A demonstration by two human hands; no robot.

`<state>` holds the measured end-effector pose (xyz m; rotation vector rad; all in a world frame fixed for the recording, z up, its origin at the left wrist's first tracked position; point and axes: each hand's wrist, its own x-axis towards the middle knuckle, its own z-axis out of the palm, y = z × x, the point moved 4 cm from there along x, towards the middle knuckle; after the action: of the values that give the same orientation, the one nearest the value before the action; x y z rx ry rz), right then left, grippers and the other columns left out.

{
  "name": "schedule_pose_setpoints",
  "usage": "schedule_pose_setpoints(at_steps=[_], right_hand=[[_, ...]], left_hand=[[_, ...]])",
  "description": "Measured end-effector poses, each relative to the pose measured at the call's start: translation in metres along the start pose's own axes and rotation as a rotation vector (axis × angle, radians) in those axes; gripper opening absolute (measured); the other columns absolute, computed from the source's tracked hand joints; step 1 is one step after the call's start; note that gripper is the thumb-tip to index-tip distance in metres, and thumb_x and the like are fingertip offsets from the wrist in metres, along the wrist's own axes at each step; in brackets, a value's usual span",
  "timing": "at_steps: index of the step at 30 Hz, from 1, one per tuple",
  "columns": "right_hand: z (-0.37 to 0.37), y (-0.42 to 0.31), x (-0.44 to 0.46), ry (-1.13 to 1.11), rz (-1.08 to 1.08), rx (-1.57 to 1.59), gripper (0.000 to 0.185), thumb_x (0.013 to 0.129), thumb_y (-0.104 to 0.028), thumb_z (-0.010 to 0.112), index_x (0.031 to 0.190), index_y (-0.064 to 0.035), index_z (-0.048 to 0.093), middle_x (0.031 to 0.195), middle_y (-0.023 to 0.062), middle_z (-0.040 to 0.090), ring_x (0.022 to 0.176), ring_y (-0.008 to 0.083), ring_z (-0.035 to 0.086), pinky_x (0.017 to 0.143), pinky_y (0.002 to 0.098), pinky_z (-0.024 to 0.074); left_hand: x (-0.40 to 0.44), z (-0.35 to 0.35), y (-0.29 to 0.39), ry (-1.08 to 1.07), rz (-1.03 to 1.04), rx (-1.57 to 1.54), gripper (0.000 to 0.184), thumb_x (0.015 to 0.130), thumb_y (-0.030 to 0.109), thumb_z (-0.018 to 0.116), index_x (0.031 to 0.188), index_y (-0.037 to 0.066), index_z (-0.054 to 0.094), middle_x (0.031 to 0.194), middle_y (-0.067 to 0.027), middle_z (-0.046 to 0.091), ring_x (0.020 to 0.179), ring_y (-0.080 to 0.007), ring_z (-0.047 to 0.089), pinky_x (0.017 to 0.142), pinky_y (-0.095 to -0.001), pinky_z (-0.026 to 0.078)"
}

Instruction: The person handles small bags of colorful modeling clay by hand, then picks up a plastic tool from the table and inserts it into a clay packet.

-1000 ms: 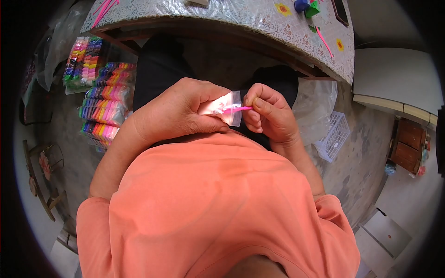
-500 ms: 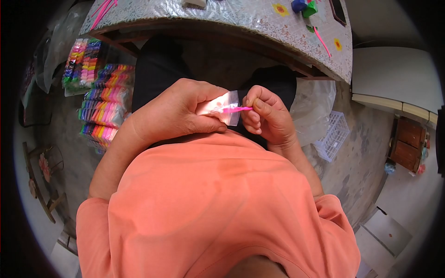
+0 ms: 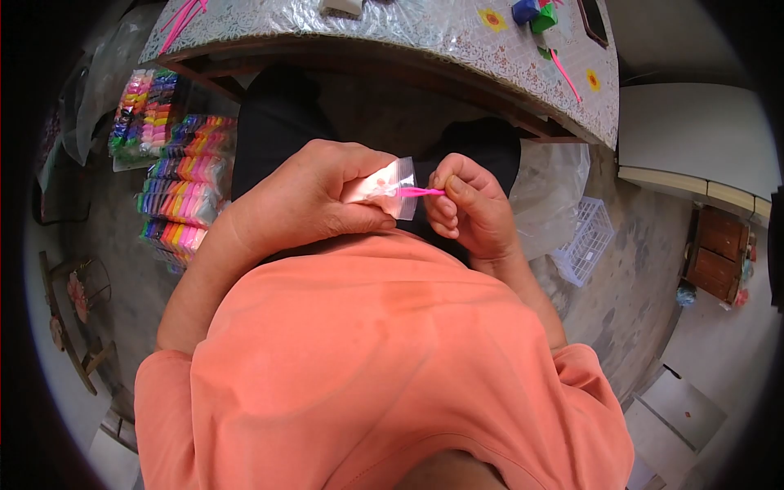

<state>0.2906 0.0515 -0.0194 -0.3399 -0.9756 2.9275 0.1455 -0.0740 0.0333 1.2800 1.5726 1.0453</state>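
My left hand (image 3: 322,192) is closed around a small clear plastic bag (image 3: 371,189) with pale pink contents. The bag's see-through end sticks out past the thumb and points right. Between the thumb and forefinger of my right hand (image 3: 475,204) is a thin bright pink plastic stick (image 3: 420,192). It reaches left to the end of the bag, its tip overlapping the clear plastic. I cannot tell how far inside the tip sits. Both hands are in front of the orange shirt, above the lap.
Ahead stands a table (image 3: 392,28) with a patterned cover. On it lie pink sticks (image 3: 181,24), another pink stick (image 3: 565,75), blue and green pieces (image 3: 535,15) and a phone (image 3: 594,20). Stacked colourful packets (image 3: 184,192) are at left; a white plastic basket (image 3: 584,241) is at right.
My left hand and the bag have shifted very slightly left. The pink stick has turned a little and looks straighter. My right hand keeps its pinch nearly in place.
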Motion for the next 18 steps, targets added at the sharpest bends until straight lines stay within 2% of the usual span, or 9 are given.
schedule_pose_setpoints(at_steps=[8,14,18], right_hand=[[0.015,-0.027,-0.007,0.038,-0.135,-0.425,0.011,0.097,-0.012,0.054,0.096,-0.0019,0.056,0.07,0.0017,0.055,0.058,0.0067,0.048,0.05,0.0206,0.0384],[0.018,-0.022,-0.007,0.075,-0.113,-0.412,0.011,0.097,-0.013,0.054,0.096,-0.0022,0.056,0.071,0.0017,0.055,0.058,0.0065,0.048,0.05,0.0203,0.0386],[0.014,-0.013,-0.006,0.089,-0.069,-0.227,0.012,0.097,-0.014,0.055,0.097,-0.0028,0.056,0.071,0.0015,0.054,0.059,0.007,0.048,0.05,0.0206,0.0382]], left_hand=[[-0.001,-0.001,0.002,0.057,0.046,0.138,0.046,0.07,0.006,0.077,0.114,0.002,0.062,0.086,-0.0094,0.062,0.075,-0.0198,0.059,0.065,-0.0291,0.046],[-0.001,0.001,0.002,0.091,0.079,0.157,0.047,0.07,0.004,0.076,0.115,0.003,0.062,0.086,-0.0091,0.062,0.074,-0.0191,0.059,0.064,-0.028,0.045],[0.0,0.0,0.005,0.077,0.058,0.156,0.048,0.069,0.005,0.077,0.115,0.003,0.062,0.085,-0.0092,0.061,0.073,-0.0191,0.059,0.064,-0.028,0.045]])
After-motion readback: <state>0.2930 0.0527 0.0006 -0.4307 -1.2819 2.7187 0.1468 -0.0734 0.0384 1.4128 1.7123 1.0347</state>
